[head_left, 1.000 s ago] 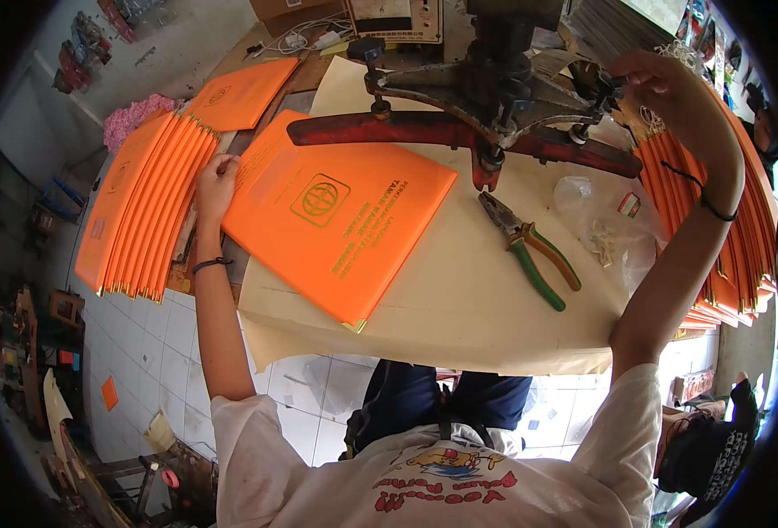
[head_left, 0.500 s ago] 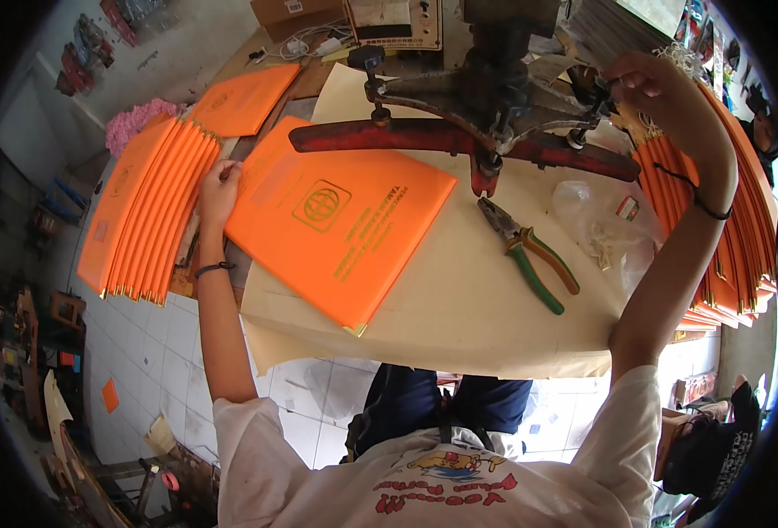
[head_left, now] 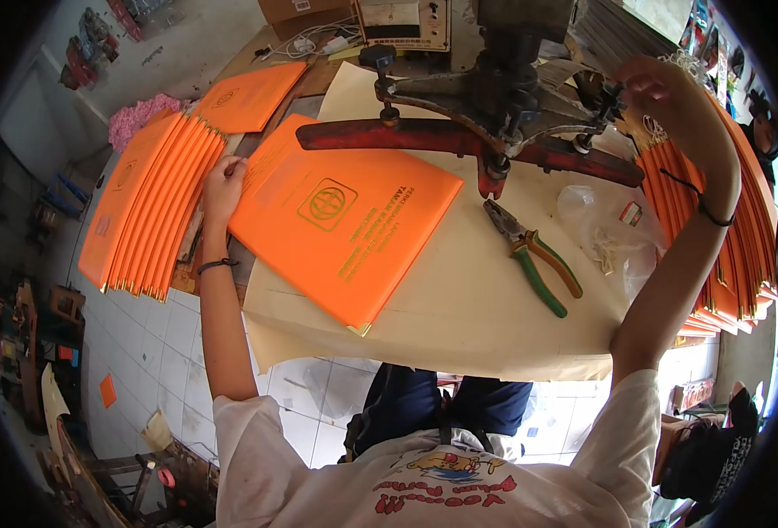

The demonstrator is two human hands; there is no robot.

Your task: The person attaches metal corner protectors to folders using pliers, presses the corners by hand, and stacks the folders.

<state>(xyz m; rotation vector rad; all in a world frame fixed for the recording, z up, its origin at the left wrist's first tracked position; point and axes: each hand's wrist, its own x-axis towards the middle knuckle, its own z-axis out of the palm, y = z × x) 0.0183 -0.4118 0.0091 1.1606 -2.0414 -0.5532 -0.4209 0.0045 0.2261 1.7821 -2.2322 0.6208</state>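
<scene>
An orange folder [head_left: 380, 233] with gold printing, a globe emblem and a gold corner lies at a slant on the paper-covered table. My left hand [head_left: 224, 187] is closed at its left edge, fingers curled against the cover. The red-footed metal press head [head_left: 459, 136] hangs over the folder's far part and hides some of it. By the press's right side, my right hand [head_left: 657, 88] is raised with bent fingers beside a dark knob [head_left: 613, 97]; what it grips is not clear. Pliers [head_left: 534, 255] with green-and-orange handles lie on the paper, right of the folder.
Orange folders stand in a row [head_left: 147, 216] at left, with another folder [head_left: 248, 97] behind. More are stacked at right [head_left: 723, 220]. A clear plastic bag [head_left: 596, 220] lies near my right forearm. A control box [head_left: 404, 25] stands at the back; brown paper [head_left: 495, 330] covers the table.
The view has shifted slightly, so the press, folder and pliers appear a little further right. Both hands keep about the same places; nothing is visibly taken or let go.
</scene>
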